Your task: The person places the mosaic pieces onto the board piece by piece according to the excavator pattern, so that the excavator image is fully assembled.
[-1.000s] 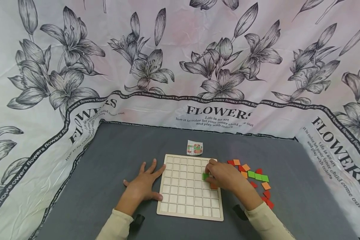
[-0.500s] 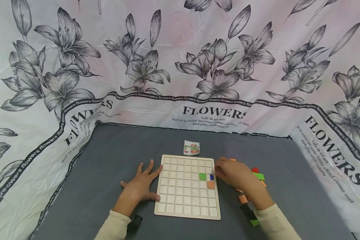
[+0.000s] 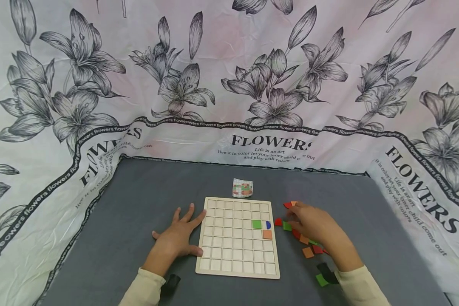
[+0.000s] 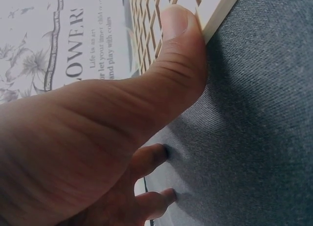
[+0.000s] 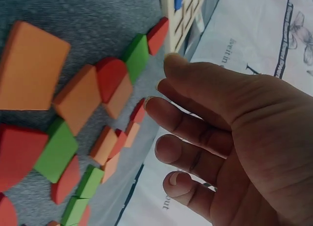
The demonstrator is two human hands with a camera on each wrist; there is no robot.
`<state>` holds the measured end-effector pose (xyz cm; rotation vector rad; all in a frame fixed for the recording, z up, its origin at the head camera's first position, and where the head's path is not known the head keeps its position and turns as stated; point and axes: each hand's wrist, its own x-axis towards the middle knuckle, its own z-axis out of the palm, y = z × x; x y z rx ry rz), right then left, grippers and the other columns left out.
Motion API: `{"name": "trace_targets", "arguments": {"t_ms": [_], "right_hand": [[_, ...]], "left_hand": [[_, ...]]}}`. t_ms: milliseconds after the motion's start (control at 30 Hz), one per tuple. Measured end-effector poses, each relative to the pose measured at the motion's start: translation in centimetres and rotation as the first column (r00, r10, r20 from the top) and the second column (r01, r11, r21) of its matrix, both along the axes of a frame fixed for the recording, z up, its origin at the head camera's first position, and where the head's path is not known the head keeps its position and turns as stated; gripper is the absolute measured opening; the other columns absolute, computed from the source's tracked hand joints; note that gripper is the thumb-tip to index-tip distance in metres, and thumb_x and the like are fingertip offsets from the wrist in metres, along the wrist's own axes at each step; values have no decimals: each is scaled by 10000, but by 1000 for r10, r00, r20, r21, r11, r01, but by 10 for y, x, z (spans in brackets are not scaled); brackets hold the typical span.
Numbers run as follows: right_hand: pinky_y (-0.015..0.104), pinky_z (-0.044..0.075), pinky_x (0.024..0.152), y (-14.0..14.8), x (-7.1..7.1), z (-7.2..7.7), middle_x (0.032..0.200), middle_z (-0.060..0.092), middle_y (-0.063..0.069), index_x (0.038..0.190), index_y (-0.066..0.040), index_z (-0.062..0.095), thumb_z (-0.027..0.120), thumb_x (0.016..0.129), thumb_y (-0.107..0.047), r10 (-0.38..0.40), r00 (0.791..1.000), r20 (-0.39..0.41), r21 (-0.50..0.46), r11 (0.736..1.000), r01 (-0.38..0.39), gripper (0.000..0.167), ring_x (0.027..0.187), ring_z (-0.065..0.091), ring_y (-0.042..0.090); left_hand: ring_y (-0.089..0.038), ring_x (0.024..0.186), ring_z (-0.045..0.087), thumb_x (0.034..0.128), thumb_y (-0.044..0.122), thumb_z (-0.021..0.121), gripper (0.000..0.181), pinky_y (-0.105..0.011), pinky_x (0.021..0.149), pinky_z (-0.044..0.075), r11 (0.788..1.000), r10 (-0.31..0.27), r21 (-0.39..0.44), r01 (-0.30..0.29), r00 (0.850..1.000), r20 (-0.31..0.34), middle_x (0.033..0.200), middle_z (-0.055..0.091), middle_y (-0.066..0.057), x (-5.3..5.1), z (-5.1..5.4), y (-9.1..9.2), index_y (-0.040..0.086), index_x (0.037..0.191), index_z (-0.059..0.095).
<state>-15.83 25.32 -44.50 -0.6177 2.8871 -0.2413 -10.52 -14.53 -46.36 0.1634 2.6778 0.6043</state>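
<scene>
A wooden grid board (image 3: pixel 237 275) lies flat, with a green square tile (image 3: pixel 256 224), an orange square tile (image 3: pixel 267 234) and a small blue piece (image 3: pixel 268 225) in its right-hand cells. My left hand (image 3: pixel 177 236) rests at the board's left edge, fingers spread. In the left wrist view its thumb (image 4: pixel 178 50) touches the rim. To the right of the board, my right hand (image 3: pixel 314 221) hovers over loose coloured tiles with its fingers loosely bent. The right wrist view shows nothing held between the fingers. Below them lie a green tile (image 5: pixel 136 58) and a rounded red tile (image 5: pixel 111 78).
Behind the board lies a small pattern card (image 3: pixel 242 188). Loose orange tiles (image 3: pixel 307 253) and a separate green tile (image 3: pixel 322 279) lie on the grey cloth (image 3: pixel 157 178). A dark strap (image 3: pixel 326 272) hangs by the right wrist. A flower-printed curtain (image 3: pixel 183 140) surrounds the table.
My right hand has left the board's right-hand cells and moved right over the loose tiles. The blue piece in its cell is now uncovered. My left hand stays at the board's edge.
</scene>
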Motion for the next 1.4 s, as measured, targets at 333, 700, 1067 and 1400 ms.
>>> {"name": "trace_targets", "arguments": {"t_ms": [333,700,1067,1400], "right_hand": [[297,507,638,4,7,-12,1100,654,-33,1136,-152,753,864,911,-250,-7,1000,26,-40,999,8,269,870,590,110],[256,475,585,2,4,-21,1109,604,-21,1117,-141,745,850,921,-219,-8,1000,-7,-11,1000,8,236,699,505,65],[280,484,588,-4,3,-20,987,604,-16,1057,-98,717,835,914,-225,40,998,-55,37,999,-38,225,678,497,71],[211,421,518,-23,10,-10,945,589,-49,1036,-126,702,844,903,-208,140,978,-151,23,990,-139,211,610,436,1]], "left_hand": [[-456,1622,52,739,398,957,1131,-1008,889,163,1000,-6,-1,6,1000,0,1785,125,-37,0,-1,-1,337,1679,331],[-453,1623,53,737,405,954,1137,-1008,884,167,1000,-14,-9,14,1000,10,1784,128,-34,-1,1,-1,343,1681,324],[-447,1625,43,732,415,954,1148,-1010,880,159,1000,-13,-12,13,1000,21,1786,118,-19,-3,-2,0,359,1682,314],[-449,1625,48,733,413,955,1146,-1006,890,166,1000,-6,-20,7,1000,18,1786,119,-25,-3,-1,-1,355,1682,315]]}}
